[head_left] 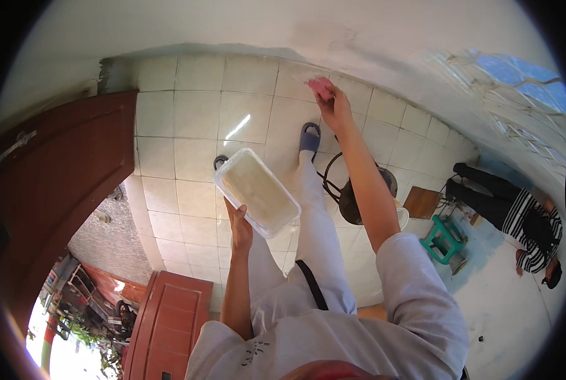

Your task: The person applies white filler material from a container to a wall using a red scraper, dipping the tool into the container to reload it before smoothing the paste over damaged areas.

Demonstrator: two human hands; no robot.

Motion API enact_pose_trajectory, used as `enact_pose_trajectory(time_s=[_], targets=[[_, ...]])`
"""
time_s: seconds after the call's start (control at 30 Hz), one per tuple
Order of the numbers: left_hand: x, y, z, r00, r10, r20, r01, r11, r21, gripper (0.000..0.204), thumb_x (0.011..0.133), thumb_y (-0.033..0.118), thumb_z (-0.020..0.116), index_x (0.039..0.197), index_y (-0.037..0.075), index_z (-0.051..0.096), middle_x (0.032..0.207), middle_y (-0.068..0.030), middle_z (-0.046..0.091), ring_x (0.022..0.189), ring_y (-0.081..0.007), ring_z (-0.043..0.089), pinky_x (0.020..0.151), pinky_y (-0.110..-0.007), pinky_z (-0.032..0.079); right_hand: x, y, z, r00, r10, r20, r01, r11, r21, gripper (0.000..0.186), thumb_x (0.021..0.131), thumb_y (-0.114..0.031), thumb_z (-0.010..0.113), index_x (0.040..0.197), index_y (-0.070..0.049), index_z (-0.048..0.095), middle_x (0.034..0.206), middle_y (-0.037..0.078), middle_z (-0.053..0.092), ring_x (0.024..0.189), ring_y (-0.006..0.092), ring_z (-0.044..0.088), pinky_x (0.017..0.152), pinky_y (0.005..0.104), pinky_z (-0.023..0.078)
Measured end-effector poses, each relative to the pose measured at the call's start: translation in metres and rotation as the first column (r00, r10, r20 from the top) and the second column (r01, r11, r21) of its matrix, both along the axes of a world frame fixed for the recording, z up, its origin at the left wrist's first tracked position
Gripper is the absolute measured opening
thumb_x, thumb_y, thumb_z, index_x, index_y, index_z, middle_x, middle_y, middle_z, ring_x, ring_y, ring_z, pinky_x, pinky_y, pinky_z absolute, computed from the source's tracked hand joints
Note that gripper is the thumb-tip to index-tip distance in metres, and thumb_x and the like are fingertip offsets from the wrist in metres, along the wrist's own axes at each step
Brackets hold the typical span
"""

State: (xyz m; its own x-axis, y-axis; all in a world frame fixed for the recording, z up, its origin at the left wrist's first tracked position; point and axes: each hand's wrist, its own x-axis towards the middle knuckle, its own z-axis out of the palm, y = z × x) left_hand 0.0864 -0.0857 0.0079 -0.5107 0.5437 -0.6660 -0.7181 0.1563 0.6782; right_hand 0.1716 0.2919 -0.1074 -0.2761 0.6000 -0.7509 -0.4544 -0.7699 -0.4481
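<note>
My left hand [242,223] grips the near left side of a rectangular plastic tub [257,193], its thumb over the rim. Cloudy, pale greyish liquid appears to fill the tub, which is held in front of my legs. My right arm stretches forward, and the fingers of my right hand [336,107] are closed round a soft pink piece [320,87], a cloth or a sponge. That pink piece appears close to the foot of the wall [372,57]; whether it touches the surface cannot be made out.
Pale floor tiles [197,114] lie under my slippered feet. A brown door [74,139] stands at the left. Beyond my right arm are a dark round object [353,206] with a cable, a green stool [444,239] and another person [517,215] in a striped top.
</note>
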Motion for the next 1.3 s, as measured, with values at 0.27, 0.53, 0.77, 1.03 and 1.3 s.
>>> enact_pose_trajectory(time_s=[0.27,0.53,0.77,1.03,1.3], targets=[[0.036,-0.008,-0.079,0.993,0.03,0.115,-0.019,0.995,-0.099,0.092,0.088,0.031,0.064,0.162,0.006,0.015,0.158,-0.0143,0.033,0.146,-0.028,0.031,0.121,-0.041,0.023,-0.021,0.076,-0.173,0.994,-0.029,-0.107,0.039,0.995,0.096,0.016,0.101,-0.004,0.047,0.105,0.008,0.058,0.111,0.017,0.065,0.104,0.0272,0.067,0.094,0.0321,0.061],[0.04,-0.015,-0.101,0.997,0.006,0.081,0.007,0.987,-0.163,0.087,0.089,0.039,0.065,0.16,0.013,0.021,0.152,-0.0103,0.04,0.141,-0.0295,0.041,0.115,-0.046,0.036,-0.052,0.131,-0.151,0.849,-0.511,-0.132,0.507,0.859,-0.068,0.021,0.099,-0.001,0.042,0.106,0.016,0.052,0.107,0.026,0.062,0.097,0.0374,0.066,0.089,0.0422,0.063],[0.033,-0.012,-0.098,0.99,0.0,0.141,0.015,0.994,-0.107,0.097,0.088,0.038,0.067,0.163,0.008,0.013,0.157,-0.013,0.033,0.145,-0.0277,0.033,0.119,-0.043,0.027,0.008,0.091,-0.106,0.739,-0.409,-0.535,0.491,0.871,0.012,0.024,0.095,-0.001,0.043,0.108,0.013,0.057,0.099,0.02,0.067,0.093,0.0302,0.069,0.085,0.0357,0.063],[0.029,-0.007,-0.106,0.996,-0.002,0.09,0.01,0.996,-0.083,0.094,0.089,0.035,0.066,0.162,0.007,0.015,0.157,-0.0131,0.033,0.145,-0.028,0.032,0.12,-0.042,0.026,-0.054,0.091,-0.183,0.99,-0.135,0.029,0.136,0.99,-0.023,0.02,0.093,0.001,0.048,0.1,0.012,0.063,0.092,0.016,0.067,0.091,0.0257,0.069,0.079,0.0285,0.062],[0.019,-0.014,-0.108,0.998,0.013,0.055,-0.008,0.996,-0.085,0.092,0.089,0.033,0.066,0.161,0.005,0.016,0.158,-0.0141,0.033,0.146,-0.0281,0.031,0.121,-0.04,0.023,-0.048,0.121,-0.137,0.917,-0.385,-0.106,0.386,0.923,-0.012,0.019,0.097,0.003,0.045,0.102,0.017,0.056,0.107,0.027,0.066,0.1,0.035,0.067,0.083,0.0341,0.063]])
